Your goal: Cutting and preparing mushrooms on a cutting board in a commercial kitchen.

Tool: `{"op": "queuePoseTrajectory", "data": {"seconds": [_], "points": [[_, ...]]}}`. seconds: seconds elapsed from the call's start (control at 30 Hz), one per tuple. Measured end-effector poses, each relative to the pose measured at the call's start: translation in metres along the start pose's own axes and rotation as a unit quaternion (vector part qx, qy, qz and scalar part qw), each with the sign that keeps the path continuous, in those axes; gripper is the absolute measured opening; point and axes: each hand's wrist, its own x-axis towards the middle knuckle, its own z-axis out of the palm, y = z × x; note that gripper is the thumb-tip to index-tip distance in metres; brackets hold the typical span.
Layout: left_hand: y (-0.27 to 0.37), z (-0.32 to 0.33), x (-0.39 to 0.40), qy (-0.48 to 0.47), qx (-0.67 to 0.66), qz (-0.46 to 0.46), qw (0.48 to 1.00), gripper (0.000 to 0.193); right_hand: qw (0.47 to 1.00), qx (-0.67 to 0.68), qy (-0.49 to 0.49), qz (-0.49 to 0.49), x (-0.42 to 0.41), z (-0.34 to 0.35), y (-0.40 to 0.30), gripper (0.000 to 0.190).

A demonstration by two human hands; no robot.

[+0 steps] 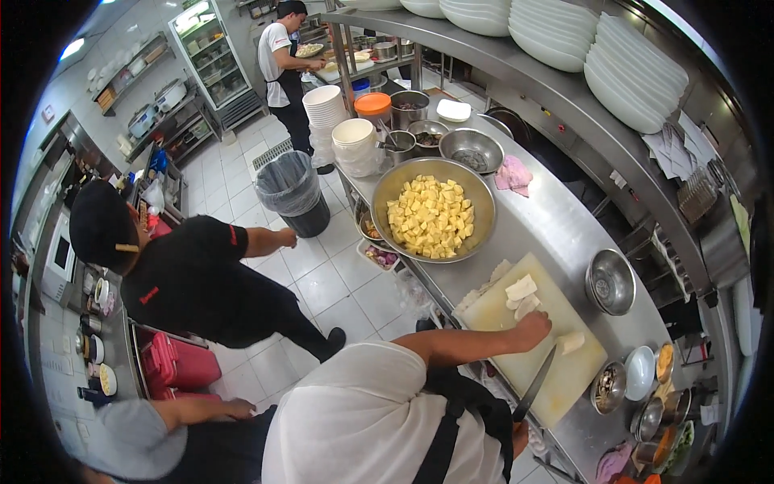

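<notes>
My left hand (533,330) is over a cutting board (556,399) on the steel counter, its fingers beside several pale slices of food (522,294). Whether it pinches one is hidden. My right hand (520,439), partly hidden by the apron, grips a long kitchen knife (537,383). The blade slants across the board, its tip close to a pale block (569,342). Just past the board's far-left end stands a large steel bowl (484,233) with many yellow cubes (430,216) in it. A whitish cloth-like layer (482,290) shows along the board's edge.
A steel bowl (611,282) stands beyond the board; smaller bowls (640,372) crowd the right. A pink cloth (513,176) and white tubs (354,142) lie past the large bowl. Co-workers (199,278) stand behind me near a lined bin (290,187). Stacked plates (632,72) fill the overhead shelf.
</notes>
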Motion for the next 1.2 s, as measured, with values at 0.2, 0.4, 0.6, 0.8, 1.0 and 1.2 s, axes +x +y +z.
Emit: {"op": "queuePoseTrajectory", "data": {"seconds": [0.2,0.4,0.6,0.8,1.0,1.2], "points": [[0.012,0.012,-0.037,0.043,-0.095,-0.023,0.994,0.049,0.999,-0.029,0.020,0.010,-0.013,-0.004,-0.001,0.031],[-0.015,-0.001,-0.026,0.068,-0.032,-0.005,0.997,0.034,1.000,-0.014,0.027,-0.001,-0.006,-0.003,-0.040,0.028],[-0.005,-0.034,-0.048,0.006,-0.074,0.089,0.993,0.048,0.998,-0.005,0.041,0.037,-0.014,-0.009,-0.056,0.027],[-0.013,-0.035,-0.048,-0.025,-0.122,-0.013,0.992,0.043,0.999,0.023,0.032,0.017,-0.025,-0.007,-0.054,0.026],[-0.019,-0.027,-0.057,-0.006,-0.181,-0.102,0.978,0.040,0.999,0.028,0.019,0.003,-0.026,0.000,-0.054,0.028],[-0.032,-0.029,-0.063,-0.029,-0.300,-0.146,0.942,0.043,0.999,0.029,0.004,0.012,-0.021,0.002,-0.058,0.026]]}}
